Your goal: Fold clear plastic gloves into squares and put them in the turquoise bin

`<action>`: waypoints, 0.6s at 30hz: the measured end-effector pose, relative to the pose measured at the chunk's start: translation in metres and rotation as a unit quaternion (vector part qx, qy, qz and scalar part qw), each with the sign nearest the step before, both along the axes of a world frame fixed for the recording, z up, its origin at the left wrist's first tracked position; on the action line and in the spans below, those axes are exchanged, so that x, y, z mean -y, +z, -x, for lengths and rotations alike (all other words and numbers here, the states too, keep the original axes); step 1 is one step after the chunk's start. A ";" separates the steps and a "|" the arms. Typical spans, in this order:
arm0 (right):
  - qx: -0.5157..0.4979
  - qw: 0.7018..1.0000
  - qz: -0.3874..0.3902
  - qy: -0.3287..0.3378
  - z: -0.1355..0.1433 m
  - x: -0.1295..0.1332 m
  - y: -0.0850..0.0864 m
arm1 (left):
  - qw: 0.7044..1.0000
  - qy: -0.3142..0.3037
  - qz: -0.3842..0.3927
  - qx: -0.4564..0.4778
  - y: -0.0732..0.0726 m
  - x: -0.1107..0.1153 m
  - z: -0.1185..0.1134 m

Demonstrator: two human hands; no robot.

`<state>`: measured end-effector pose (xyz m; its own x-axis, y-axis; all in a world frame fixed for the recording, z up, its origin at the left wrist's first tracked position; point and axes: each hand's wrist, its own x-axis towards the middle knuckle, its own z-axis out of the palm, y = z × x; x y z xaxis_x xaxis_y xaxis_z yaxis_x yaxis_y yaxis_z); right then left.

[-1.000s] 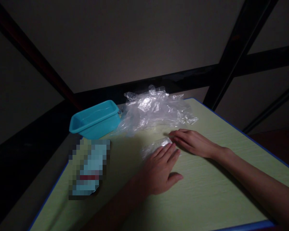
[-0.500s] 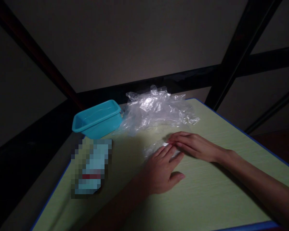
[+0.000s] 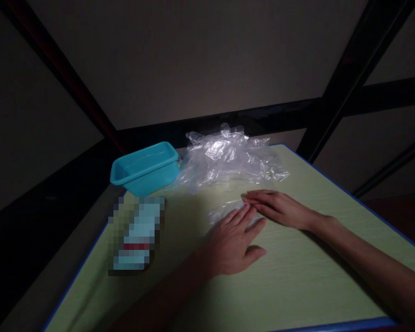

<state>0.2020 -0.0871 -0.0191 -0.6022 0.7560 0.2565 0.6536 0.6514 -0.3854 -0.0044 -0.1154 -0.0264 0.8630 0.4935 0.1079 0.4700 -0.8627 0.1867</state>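
A thin clear plastic piece [image 3: 224, 211], which looks like a disposable glove, lies flat on the table before me. My left hand [image 3: 233, 244] rests palm down on its near edge, fingers stretched and thumb spread away. From the right, my right hand [image 3: 281, 210] lies low with its fingers extended leftward, their tips by my left fingertips at the plastic's right end. Part of the piece is hidden under both hands. Just beyond is a crumpled heap of clear plastic gloves [image 3: 228, 157] with finger-shaped ends sticking up.
A turquoise plastic basin [image 3: 154, 177] stands at the table's back left corner, beside the heap. Nearer on the left lies a pixelated pale-blue item [image 3: 141, 230] with a red band. The light green table [image 3: 297, 286] has a blue edge, and a wall [image 3: 207, 60] rises behind it.
The camera view has shifted slightly, so the basin and the pixelated item appear a little farther right. Both hands stay nearly in place on the plastic.
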 end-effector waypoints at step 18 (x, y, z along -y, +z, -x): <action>-0.060 0.994 -0.089 -0.003 0.023 0.017 0.003 | 0.970 0.218 -0.091 0.053 -0.002 0.007 0.004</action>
